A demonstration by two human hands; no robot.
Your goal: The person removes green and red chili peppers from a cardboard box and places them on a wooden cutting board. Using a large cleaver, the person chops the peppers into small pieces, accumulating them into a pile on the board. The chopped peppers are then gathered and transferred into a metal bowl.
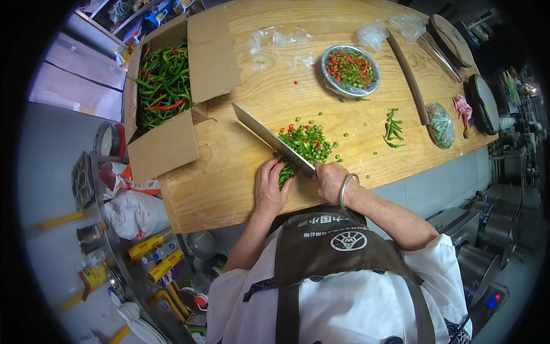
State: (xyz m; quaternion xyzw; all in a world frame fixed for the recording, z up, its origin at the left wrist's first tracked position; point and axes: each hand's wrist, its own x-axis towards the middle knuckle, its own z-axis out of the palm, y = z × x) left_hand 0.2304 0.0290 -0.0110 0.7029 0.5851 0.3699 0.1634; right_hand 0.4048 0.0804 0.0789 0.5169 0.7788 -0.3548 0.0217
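My right hand [333,182], with a metal bangle at the wrist, grips the handle of a cleaver [270,138]. Its broad blade points up and to the left over the wooden table. My left hand [271,188] holds a bunch of green chillies [285,173] against the wood, close to the blade. Beyond the blade lies a pile of chopped green and red chillies [310,142]. A bowl lined with plastic film [375,88] holds more chopped chillies. Whole green chillies [392,129] lie farther right. The handle is hidden in my right hand.
A cardboard box [215,56] of whole chillies stands at the table's left. To the right are a long wooden rod [406,73], a plastic bag of chillies [441,125] and a pink cloth [462,107]. A metal shelf rack with bags and rolls stands left below the table.
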